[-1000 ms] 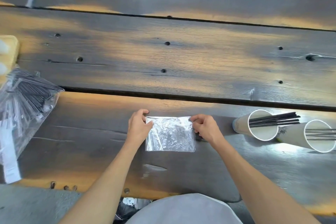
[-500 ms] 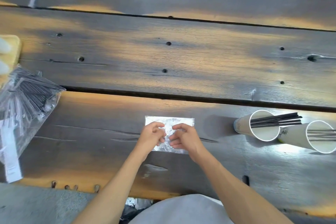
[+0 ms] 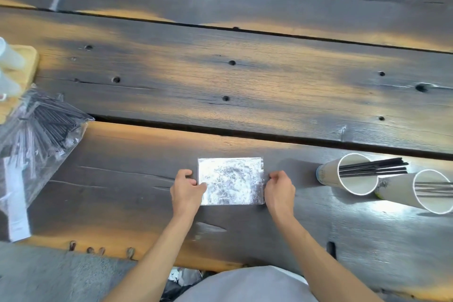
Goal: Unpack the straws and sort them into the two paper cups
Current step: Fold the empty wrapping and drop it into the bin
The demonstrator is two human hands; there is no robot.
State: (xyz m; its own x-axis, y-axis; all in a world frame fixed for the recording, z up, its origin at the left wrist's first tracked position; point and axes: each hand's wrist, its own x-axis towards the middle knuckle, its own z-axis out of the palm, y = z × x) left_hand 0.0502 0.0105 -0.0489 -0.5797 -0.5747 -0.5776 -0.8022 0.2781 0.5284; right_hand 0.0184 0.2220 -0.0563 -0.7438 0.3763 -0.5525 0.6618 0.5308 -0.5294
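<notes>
A flat, crinkled clear plastic wrapper [image 3: 231, 180] lies on the wooden table in front of me. My left hand [image 3: 186, 190] pinches its left edge and my right hand [image 3: 279, 190] pinches its right edge. Two white paper cups lie on their sides at the right: the nearer-left cup [image 3: 329, 174] holds black straws [image 3: 372, 168] that stick out of its mouth. The right cup [image 3: 397, 191] holds several thin straws [image 3: 434, 189] as well.
A large clear bag of black straws [image 3: 36, 137] lies at the left edge, partly on a light wooden tray [image 3: 27, 61] with pale bottles. The dark plank table [image 3: 245, 81] has gaps between boards. Its near edge runs just above my lap.
My hands were together over the middle of the wrapper half a second ago. They have moved apart to its left and right edges, and the wrapper lies flatter.
</notes>
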